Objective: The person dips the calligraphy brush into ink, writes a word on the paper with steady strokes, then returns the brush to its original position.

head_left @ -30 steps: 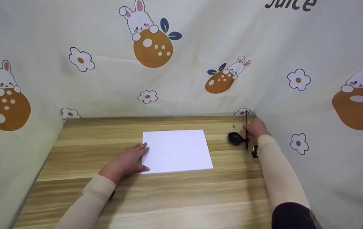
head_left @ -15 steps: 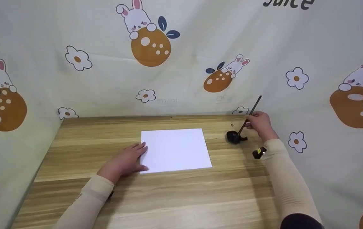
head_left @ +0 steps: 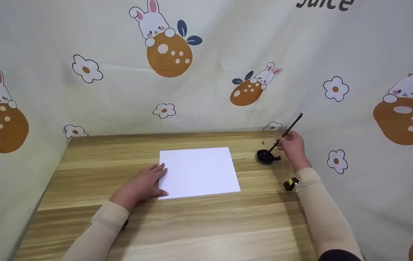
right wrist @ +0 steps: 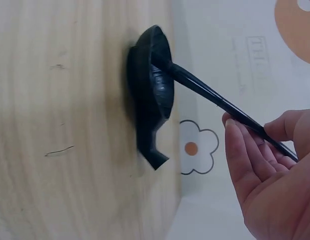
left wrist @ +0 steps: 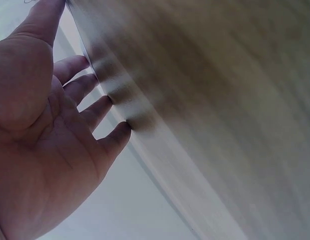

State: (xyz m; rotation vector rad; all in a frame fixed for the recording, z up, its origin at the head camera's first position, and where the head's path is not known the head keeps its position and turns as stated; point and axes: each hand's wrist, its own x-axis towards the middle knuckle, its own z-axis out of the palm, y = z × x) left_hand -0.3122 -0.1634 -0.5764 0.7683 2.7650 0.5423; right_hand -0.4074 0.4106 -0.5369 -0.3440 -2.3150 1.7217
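In the head view, a white sheet of paper [head_left: 199, 172] lies on the table. My left hand [head_left: 143, 185] rests on its left edge, fingertips and thumb just over the paper; the left wrist view shows the fingers [left wrist: 94, 112] spread. At the far right, my right hand [head_left: 294, 146] pinches a slim dark writing brush [head_left: 292, 125] by its shaft. The brush slants, its upper end leaning right. Its lower end is inside a small black dish [right wrist: 144, 90] with a short bent handle, where the bristles are hidden in the right wrist view.
The wooden table [head_left: 199, 228] meets a printed cloth [head_left: 206, 90] along its back edge, and the cloth also hangs close beside the right arm. A small dark mark [head_left: 263, 143] shows behind the dish. A black camera [head_left: 291, 183] sits at the right wrist.
The brush has gone from over the dish's handle, nearly upright in view, to slanting with its lower end in the bowl. My right hand has turned with it. The left hand stays on the paper.
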